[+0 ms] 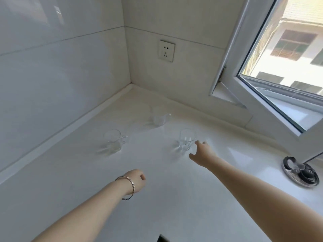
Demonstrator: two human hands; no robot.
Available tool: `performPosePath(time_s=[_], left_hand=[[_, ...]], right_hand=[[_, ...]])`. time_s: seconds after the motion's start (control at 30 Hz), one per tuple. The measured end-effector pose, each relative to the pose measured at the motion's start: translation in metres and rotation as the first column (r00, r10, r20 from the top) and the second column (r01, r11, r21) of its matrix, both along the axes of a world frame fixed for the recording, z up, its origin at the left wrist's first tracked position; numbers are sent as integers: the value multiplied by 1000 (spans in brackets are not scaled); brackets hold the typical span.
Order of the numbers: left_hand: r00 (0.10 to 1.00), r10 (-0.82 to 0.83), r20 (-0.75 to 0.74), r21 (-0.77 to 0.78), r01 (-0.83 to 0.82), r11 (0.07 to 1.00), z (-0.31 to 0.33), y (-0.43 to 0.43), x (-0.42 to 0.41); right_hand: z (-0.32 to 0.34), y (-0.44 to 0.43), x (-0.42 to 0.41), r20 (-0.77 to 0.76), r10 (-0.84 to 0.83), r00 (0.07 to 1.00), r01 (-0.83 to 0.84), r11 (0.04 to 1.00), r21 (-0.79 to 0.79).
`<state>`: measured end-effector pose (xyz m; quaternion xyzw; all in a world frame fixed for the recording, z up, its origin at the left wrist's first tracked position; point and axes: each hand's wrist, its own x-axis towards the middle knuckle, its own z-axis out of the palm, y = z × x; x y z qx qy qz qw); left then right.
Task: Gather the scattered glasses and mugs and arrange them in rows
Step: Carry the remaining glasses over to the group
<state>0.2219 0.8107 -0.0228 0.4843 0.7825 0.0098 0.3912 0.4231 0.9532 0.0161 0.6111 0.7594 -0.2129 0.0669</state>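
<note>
Right hand (pixel 202 152) reaching over table (pixel 174 203), fingers spread wide, holding nothing. Glass (pixel 186 139) standing just beyond its fingertips, not touching. Handled mug (pixel 113 140) sitting well left of it. Left hand (pixel 137 179) hovering nearer, fingers tucked under; grip impossible to tell.

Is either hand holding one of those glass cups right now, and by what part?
Nothing is held. The right hand reaches open toward the nearest glass cup without gripping it; the left hand shows nothing in it.

Bright daylight from window (pixel 286 55) at right; glare on white counter (pixel 174 198); soft overall blur; wide-angle bending at edges; faint shadows
</note>
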Motion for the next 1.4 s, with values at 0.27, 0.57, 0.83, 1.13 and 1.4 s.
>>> performPosePath(time_s=[0.27, 0.57, 0.83, 1.13, 1.4], left_hand=[[999, 27, 19, -54, -25, 998, -25, 74, -32], [997, 80, 18, -55, -79, 995, -42, 79, -50], [973, 223, -55, -40, -225, 974, -12, 16, -41], [826, 560, -67, -28, -563, 826, -12, -173, -5], [652, 751, -107, -90, -758, 646, 1, -376, 29]], right_hand=[[-33, 98, -59, 61, -49, 997, 52, 998, -46], [-66, 102, -55, 59, -19, 998, 20, 999, -25], [-40, 46, -33, 60, 198, 978, -194, 979, -69], [-9, -97, -29, -8, 604, 797, -604, 796, -44], [9, -252, -72, -31, 854, 520, -852, 515, -91]])
